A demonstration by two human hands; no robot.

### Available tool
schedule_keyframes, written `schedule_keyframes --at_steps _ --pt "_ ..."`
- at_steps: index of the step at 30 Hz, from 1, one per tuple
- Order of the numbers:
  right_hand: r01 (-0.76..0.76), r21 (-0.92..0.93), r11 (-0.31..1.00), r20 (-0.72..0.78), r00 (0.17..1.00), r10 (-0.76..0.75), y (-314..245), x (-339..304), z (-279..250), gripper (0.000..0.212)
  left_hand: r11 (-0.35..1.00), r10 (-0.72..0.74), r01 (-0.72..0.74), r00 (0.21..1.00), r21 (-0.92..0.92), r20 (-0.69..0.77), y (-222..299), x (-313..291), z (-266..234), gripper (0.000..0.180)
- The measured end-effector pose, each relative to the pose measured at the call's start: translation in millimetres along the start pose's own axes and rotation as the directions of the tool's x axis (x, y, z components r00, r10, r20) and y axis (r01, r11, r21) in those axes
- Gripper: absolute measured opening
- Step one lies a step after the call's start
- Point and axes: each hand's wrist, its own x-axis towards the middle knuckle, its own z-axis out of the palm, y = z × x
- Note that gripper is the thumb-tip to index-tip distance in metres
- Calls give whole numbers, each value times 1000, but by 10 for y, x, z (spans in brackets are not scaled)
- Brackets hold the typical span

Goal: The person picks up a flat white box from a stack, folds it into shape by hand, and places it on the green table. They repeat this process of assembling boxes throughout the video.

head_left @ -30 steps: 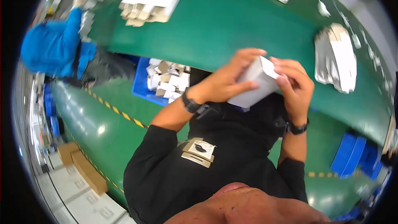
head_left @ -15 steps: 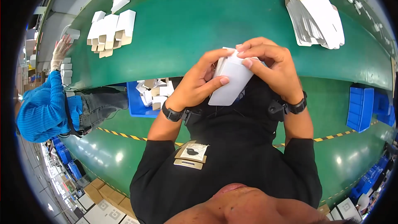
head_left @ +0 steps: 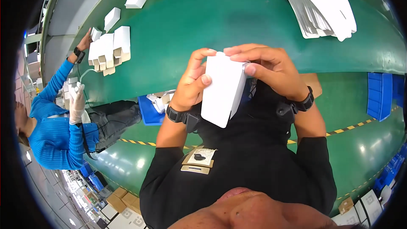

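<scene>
I watch my left hand [head_left: 189, 85] and right hand [head_left: 271, 65] grasp a white, oblong cardboard box [head_left: 220, 91], seemingly closing its far end; next calls for firm pressing.

No wording is showing legibly.
On the black shirt [head_left: 250, 161], a tan-and-white tag [head_left: 200, 162] is carrying a dark oval mark [head_left: 199, 157] and, below it, a strip of print [head_left: 195, 169] too small to read; left of the shirt, white cartons [head_left: 127, 220] are bearing square grey emblems [head_left: 138, 220].
</scene>
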Motion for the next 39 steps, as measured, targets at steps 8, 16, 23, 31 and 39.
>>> schedule_keyframes --at_steps 8,16,23,31,39 --pt "265 -370 890 20 961 -277 83 51 -154 23 999 -15 16 1000 -41 14 -68 147 38 67" --pt "386 -538 750 96 912 -400 -3 -69 -174 24 999 -31 30 998 -29 -51 -162 103 174 70" --pt "198 -122 973 -246 943 -223 66 -176 4 24 924 161 -148 987 354 -5 -180 156 365 78" --pt "423 -270 865 -174 862 -475 99 -202 -261 27 1000 -26 27 999 5 -40 -315 230 578 89" --pt "-353 -913 -204 -80 645 -760 -857 -525 -1187 46 8 619 277 753 961 -223 734 1124 -427 70"
